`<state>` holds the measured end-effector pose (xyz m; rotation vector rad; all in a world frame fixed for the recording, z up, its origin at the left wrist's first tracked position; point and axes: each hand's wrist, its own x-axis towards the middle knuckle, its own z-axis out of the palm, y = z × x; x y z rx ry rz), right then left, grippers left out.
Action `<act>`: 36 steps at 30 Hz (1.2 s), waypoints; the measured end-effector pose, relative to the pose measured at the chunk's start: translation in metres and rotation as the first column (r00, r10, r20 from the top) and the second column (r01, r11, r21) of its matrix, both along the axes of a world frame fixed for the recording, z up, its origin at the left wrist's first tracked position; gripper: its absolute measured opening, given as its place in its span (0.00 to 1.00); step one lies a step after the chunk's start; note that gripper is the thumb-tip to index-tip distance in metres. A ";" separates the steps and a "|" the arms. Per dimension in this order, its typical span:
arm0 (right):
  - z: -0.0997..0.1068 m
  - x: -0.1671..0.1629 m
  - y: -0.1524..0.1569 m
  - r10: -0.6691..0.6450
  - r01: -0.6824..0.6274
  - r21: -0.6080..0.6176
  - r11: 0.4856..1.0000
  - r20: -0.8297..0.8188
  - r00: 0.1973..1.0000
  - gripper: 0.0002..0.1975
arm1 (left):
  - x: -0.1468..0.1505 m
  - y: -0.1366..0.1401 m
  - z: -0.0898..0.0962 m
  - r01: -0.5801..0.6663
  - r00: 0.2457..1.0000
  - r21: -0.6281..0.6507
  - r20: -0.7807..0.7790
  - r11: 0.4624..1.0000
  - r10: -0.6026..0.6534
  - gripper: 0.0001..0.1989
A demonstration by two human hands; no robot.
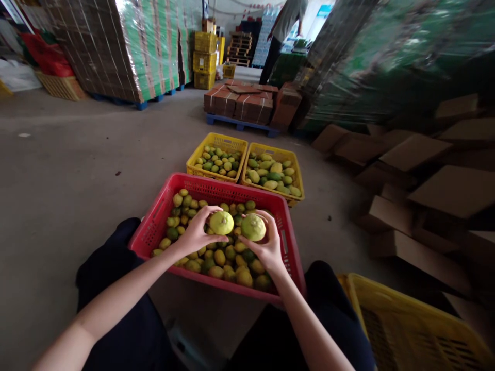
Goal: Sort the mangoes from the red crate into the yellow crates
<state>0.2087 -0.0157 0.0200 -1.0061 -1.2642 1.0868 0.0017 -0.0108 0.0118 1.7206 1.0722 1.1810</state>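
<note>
My left hand [199,231] is closed around a yellow-green lemon [221,223], thumb below and fingers above. In my right hand [269,242] is a second, slightly greener lemon [253,227], gripped the same way. Both fruits are held side by side, a small gap apart, over a red plastic crate [154,206]. Many yellow and green lemons [218,257] fill the crate between my knees. Part of that fruit is hidden behind my hands.
Beyond the red crate stand two yellow crates of fruit, left [189,167] and right [299,175]. Another yellow crate [410,309] is by my right knee. Cardboard boxes [413,154] lie at right. Farther off are flattened cartons [251,108] on a blue pallet and a standing person [284,31].
</note>
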 end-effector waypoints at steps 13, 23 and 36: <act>-0.002 -0.004 -0.011 -0.127 0.065 0.303 0.951 0.192 0.973 0.23 | 0.003 -0.004 0.002 0.034 0.990 0.321 -0.142 0.946 0.013 0.27; -0.001 -0.002 -0.007 0.010 -0.007 -0.076 0.997 0.041 0.999 0.27 | 0.002 0.001 -0.002 0.137 0.980 -0.298 0.182 0.945 -0.084 0.41; -0.019 -0.020 0.000 0.144 -0.427 -0.492 0.758 -0.513 0.847 0.26 | 0.014 0.003 -0.006 0.559 0.682 -0.742 0.665 0.371 0.303 0.33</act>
